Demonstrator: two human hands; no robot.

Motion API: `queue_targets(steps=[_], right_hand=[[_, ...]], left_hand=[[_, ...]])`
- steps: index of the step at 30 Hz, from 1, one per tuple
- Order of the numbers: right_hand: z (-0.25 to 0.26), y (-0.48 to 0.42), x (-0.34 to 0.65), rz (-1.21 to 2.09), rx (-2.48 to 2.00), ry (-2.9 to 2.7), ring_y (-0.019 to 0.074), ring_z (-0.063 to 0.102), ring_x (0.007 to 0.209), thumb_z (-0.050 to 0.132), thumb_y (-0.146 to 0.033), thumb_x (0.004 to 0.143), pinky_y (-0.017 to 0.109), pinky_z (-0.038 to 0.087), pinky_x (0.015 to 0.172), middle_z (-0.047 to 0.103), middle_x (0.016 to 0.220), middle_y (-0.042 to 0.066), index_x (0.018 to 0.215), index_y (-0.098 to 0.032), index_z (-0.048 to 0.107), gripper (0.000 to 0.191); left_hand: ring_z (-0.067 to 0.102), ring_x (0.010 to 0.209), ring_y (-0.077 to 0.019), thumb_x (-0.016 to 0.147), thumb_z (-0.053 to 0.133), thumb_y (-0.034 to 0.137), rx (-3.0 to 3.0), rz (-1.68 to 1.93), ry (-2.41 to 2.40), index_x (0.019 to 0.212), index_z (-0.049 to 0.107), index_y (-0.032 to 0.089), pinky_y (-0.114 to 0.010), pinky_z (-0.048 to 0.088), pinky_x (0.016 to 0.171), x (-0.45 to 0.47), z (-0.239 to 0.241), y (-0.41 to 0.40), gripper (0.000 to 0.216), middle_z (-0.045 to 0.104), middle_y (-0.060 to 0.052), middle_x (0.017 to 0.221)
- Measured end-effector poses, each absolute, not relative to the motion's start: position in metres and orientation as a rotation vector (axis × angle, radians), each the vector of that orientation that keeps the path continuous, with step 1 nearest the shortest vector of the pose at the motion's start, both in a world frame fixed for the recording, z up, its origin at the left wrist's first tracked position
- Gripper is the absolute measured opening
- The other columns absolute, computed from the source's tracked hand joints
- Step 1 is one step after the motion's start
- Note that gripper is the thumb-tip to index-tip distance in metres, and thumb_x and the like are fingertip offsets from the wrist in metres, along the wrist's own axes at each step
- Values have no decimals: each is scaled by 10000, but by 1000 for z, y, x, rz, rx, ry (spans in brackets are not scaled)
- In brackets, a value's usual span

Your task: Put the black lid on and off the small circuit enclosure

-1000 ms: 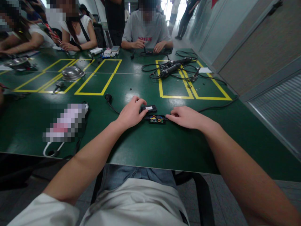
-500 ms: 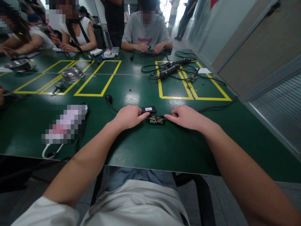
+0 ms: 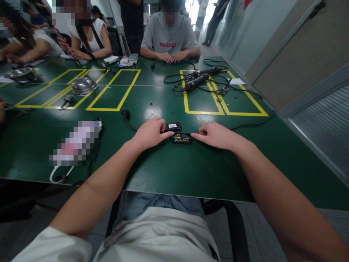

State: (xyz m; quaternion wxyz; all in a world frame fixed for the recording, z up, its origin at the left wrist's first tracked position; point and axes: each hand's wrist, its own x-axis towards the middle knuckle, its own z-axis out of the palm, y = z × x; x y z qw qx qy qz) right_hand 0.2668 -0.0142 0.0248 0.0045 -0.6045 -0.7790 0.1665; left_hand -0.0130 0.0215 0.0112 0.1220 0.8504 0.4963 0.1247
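In the head view, a small open black case [image 3: 182, 139] lies on the green table, a circuit board with coils and coloured wires showing inside. My left hand [image 3: 151, 134] is closed at its left end, thumb stretched to the edge where a cable enters. My right hand [image 3: 214, 135] is closed at the right end in the same way, its thumb tip on the edge. The curled fingers hide most of the cable ends. Just behind the case sits a ribbed black cover [image 3: 173, 126] with a white label, beside my left fingertips.
A plug [image 3: 125, 114] on a black cable lies left of my left hand. Black electric screwdrivers [image 3: 196, 82] with tangled cords lie at the back right. A metal bowl [image 3: 84, 85] and a blurred-out pale object [image 3: 77, 142] are at left. A co-worker [image 3: 170, 38] sits opposite.
My left hand's knuckles have lifted slightly, while the thumb stays at the case's left end. My right hand and the case barely differ. The co-worker's hands opposite have come closer together.
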Motion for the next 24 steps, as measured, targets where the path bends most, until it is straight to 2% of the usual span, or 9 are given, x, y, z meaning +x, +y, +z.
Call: queue_targets(steps=[3,5,8,15,20,24], right_hand=[[23,-14,268,510,-1876,-2443,228,606,707,544,-604,1062,352,358,651,702,730,59,708,-257,551,496],[22,-14,268,512,-1871,-2450,233,611,725,526,-580,1076,354,359,664,711,755,67,726,-257,554,478],[23,-14,267,512,-1857,-2463,235,612,738,499,-533,1096,356,362,681,716,781,74,753,-253,571,449],[22,-13,267,508,-1833,-2464,219,591,715,519,-418,1094,339,375,680,712,780,71,766,-245,587,378],[24,-15,264,473,-1864,-2475,225,590,731,521,-428,1086,343,375,691,718,805,80,739,-253,539,389],[26,-17,262,477,-1869,-2472,230,594,726,532,-434,1085,347,369,684,725,805,85,728,-255,534,399]], left_hand=[[685,1254,-311,1029,763,412,2501,610,1327,1247,774,207,-465,538,1122,-12,2,27,300,743,-131,1331],[679,1320,-304,1046,744,336,2475,580,1247,1362,769,207,-481,496,1202,-11,-2,31,342,760,-123,1404],[705,1286,-302,1049,735,286,2455,509,1229,1402,780,205,-487,498,1194,-11,-2,32,364,807,-112,1383],[681,1309,-293,1100,677,337,2552,652,976,1478,763,272,-490,486,1192,-12,14,13,393,780,-99,1421],[704,1244,-292,1068,724,311,2569,414,828,1427,804,292,-488,504,1161,-9,12,10,368,792,-96,1367],[701,1254,-293,1074,713,309,2570,418,838,1457,784,290,-502,498,1172,-7,8,10,390,788,-98,1373]])
